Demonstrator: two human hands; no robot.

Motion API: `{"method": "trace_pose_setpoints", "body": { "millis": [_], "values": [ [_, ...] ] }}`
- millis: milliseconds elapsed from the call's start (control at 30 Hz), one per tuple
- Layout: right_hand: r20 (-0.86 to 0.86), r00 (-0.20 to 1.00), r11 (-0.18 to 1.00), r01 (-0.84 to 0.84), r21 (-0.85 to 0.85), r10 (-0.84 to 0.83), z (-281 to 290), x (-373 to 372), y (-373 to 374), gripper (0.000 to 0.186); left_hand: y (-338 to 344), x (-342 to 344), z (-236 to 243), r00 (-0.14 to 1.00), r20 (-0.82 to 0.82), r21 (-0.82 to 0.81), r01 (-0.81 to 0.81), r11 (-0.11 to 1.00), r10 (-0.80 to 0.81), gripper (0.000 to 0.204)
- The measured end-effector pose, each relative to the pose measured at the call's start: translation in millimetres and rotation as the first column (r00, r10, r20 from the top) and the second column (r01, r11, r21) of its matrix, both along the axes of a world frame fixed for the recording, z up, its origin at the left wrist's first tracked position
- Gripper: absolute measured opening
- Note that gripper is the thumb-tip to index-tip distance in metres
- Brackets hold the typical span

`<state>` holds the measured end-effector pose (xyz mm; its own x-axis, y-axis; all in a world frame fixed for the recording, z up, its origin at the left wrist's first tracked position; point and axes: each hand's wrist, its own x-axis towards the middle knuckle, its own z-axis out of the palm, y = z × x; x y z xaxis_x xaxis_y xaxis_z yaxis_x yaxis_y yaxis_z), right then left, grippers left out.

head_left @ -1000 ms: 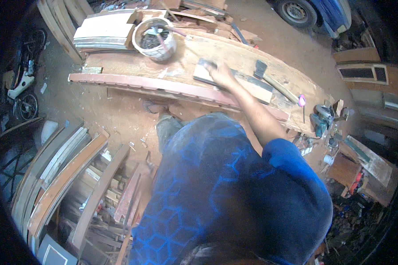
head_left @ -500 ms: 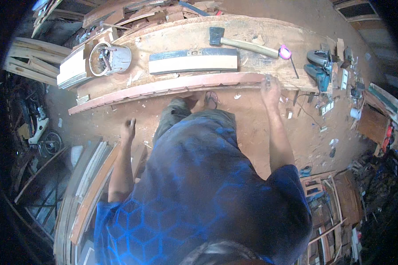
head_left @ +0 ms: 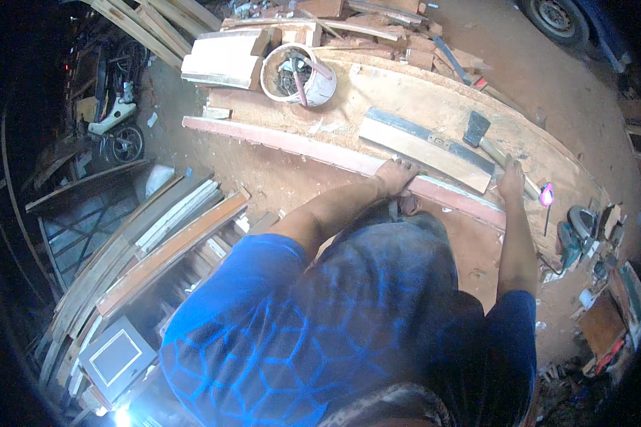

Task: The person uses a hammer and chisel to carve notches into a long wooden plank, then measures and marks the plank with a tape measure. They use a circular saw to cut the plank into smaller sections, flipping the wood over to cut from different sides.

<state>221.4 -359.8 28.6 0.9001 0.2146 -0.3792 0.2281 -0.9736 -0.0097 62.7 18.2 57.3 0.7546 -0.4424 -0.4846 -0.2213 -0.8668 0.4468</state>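
My left hand [head_left: 397, 178] is closed over a long, narrow, pinkish wooden strip [head_left: 292, 145] along the near side of the bench, its fingers bent over the upper edge. Past that hand, the strip carries on to the right toward my right forearm. My right hand [head_left: 510, 181] is closed around the wooden handle of a hammer [head_left: 476, 130], whose dark head lies on the bench up and to the left. The palm side of this hand is hidden. Close to the handle's end sits a pink tape measure [head_left: 545, 194].
A dark-and-pale board [head_left: 427, 148] lies on the workbench [head_left: 406, 82]. A white bucket of tools [head_left: 322, 87] and a pale block [head_left: 221, 58] stand at its left. A teal power tool [head_left: 571, 242] is at the right end. Planks [head_left: 171, 260] are stacked at left.
My view has turned to the right. My left hand has come up onto the wooden strip. My right hand has left the strip's end and moved to the hammer handle.
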Motion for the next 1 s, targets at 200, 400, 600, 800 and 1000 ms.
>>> {"method": "trace_pose_setpoints", "body": {
  "millis": [200, 400, 600, 800, 1000],
  "values": [
    [-0.062, 0.993, 0.995, -0.100, -0.014, 0.099, -36, 38, -13, 0.033, -1, 18, 13, 0.989, -0.147, 0.002, -0.031, 1.000, 0.031, 0.068],
    [-0.319, 0.941, 0.992, -0.095, 0.080, 0.116, 15, 93, -24, 0.035, 0, 38, 61, 0.960, -0.261, -0.018, -0.107, 0.994, 0.099, 0.069],
    [-0.345, 0.933, 0.935, 0.026, 0.354, 0.104, 49, 123, -86, 0.045, 30, 41, 93, 0.998, 0.050, -0.075, -0.041, 0.996, 0.045, 0.081],
    [-0.329, 0.916, 0.852, 0.352, 0.389, -0.228, 3, 68, -170, 0.059, 61, 109, 120, 0.985, -0.131, -0.184, -0.132, 0.974, 0.109, 0.063],
    [-0.013, 1.000, 0.986, 0.002, 0.164, 0.000, -4, -2, -102, 0.063, 87, 172, 42, 0.775, -0.601, -0.173, -0.368, 0.914, 0.198, 0.062]
  ]
}}
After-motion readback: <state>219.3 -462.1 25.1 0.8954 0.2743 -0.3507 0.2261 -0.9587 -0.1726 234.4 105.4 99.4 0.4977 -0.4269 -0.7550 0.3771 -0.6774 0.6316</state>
